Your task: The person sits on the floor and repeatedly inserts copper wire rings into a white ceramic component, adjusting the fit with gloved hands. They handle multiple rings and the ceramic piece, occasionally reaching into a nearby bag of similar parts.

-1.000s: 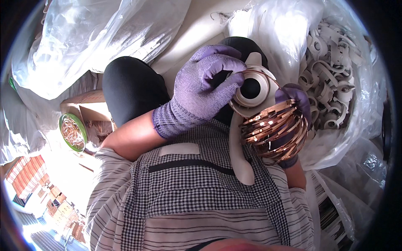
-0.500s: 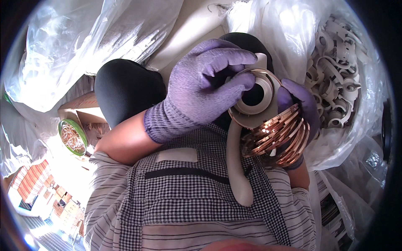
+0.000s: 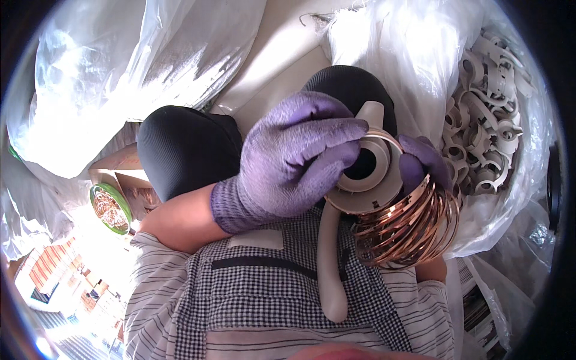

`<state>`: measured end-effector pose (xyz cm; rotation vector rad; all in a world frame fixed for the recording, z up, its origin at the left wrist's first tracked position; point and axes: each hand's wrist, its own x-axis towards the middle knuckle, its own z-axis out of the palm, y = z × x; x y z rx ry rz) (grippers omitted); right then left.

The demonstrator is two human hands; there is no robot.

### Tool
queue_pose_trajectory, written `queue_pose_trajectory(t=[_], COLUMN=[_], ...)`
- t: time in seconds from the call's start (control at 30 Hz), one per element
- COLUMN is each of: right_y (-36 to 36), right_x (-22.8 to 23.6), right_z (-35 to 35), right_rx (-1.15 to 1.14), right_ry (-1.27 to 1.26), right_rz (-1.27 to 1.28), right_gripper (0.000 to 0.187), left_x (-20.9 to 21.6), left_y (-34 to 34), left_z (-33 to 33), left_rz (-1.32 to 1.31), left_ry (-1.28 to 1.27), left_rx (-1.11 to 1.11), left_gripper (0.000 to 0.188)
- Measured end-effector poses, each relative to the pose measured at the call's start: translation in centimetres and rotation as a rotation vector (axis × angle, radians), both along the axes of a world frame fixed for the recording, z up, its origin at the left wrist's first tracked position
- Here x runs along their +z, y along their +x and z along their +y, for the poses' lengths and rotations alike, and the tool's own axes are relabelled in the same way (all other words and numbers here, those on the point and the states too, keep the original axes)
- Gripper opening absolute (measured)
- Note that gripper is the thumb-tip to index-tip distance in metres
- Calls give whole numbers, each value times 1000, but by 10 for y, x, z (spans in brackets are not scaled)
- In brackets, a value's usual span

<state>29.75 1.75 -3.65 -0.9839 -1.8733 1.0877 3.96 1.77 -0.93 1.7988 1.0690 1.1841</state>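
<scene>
A beige plastic part (image 3: 331, 270) with a round hollow head and a long curved handle is held in front of my apron, its handle hanging down. A thin copper-coloured ring (image 3: 389, 137) lies around the rim of the round head. My left hand (image 3: 288, 159), in a purple glove, pinches the ring and rim from the upper left. My right hand (image 3: 427, 161), gloved too, grips the right side of the head. Below it hangs a bunch of copper-coloured rings (image 3: 414, 231), looped about that hand; they partly hide the hand and wrist.
On the right, a clear plastic bag (image 3: 414, 66) holds several similar beige plastic parts (image 3: 489, 120). A green-rimmed bowl (image 3: 111, 209) of copper-coloured rings stands at the left by a cardboard box (image 3: 123, 168). More plastic sheeting (image 3: 120, 78) fills the upper left. My knees (image 3: 186, 150) are in between.
Both hands and the plastic part sit slightly lower in view. My left fingers have closed in along the ring's upper left. The ring bunch has swung down and right.
</scene>
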Motion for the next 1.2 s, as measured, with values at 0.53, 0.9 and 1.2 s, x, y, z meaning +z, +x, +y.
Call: queue_pose_trajectory(t=[0.53,0.9,1.2], right_y=[-26,-24,-20], right_x=[44,43,38], right_z=[43,37,39], right_rx=[-48,-102,-70], right_ry=[246,116,122], right_rz=[-189,-185,-198], right_gripper=[24,30,33], left_x=[-16,-17,-19], left_y=[14,9,10], left_z=[-5,-1,1], left_rz=[56,16,-4], left_ry=[109,77,113], left_rx=[147,118,127], left_gripper=[31,32,32])
